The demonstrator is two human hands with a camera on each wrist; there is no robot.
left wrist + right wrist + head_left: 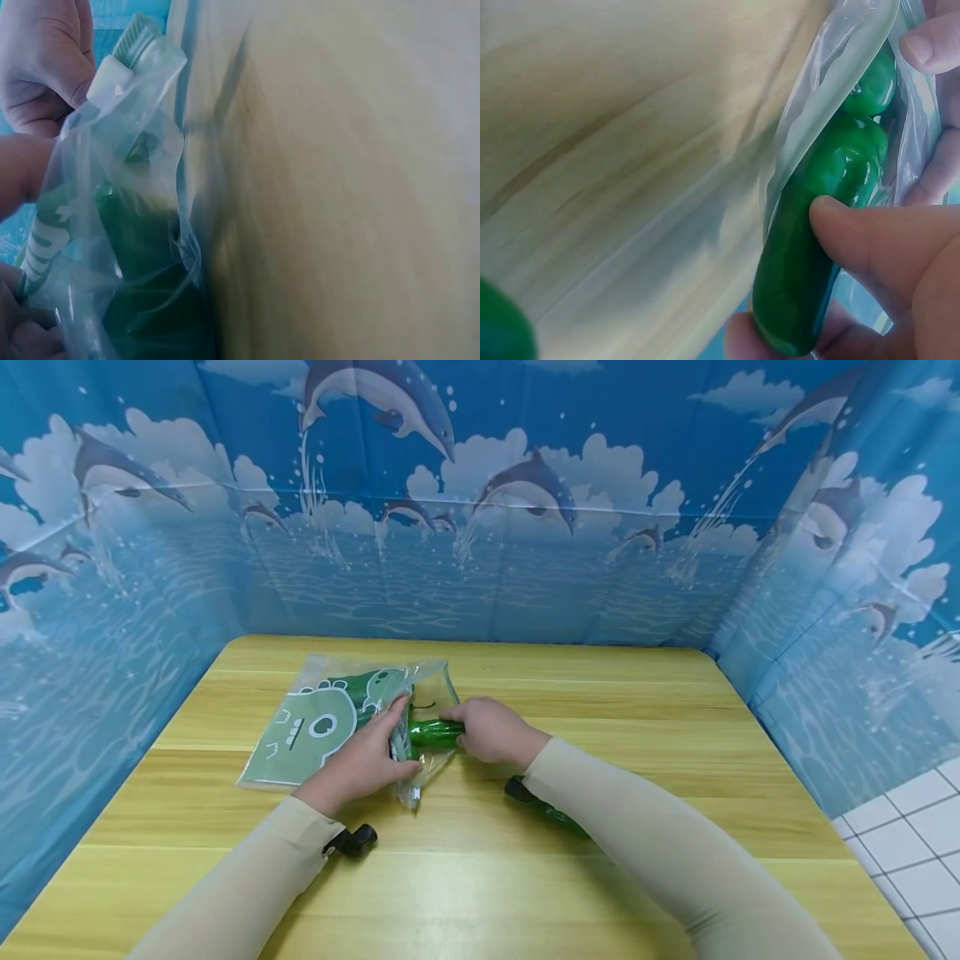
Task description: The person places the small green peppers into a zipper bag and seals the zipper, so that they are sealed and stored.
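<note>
A clear slider zip bag (300, 735) with a green cartoon print lies on the table, its mouth facing right. My left hand (363, 756) holds it near the mouth, the thumb and fingers spread across the opening. My right hand (495, 731) grips a glossy long green pepper (802, 247) by its outer end, thumb on top. The pepper's other end is inside the bag's mouth. Another rounded green piece (874, 86) shows deeper within, and green contents (142, 232) show blurred through the plastic in the left wrist view.
A further green item (562, 818) lies on the wooden table (450, 893), mostly hidden under my right forearm. Black wrist-camera mounts (356, 841) sit at the wrists. A dolphin-print curtain (495, 577) encloses the table's back and sides.
</note>
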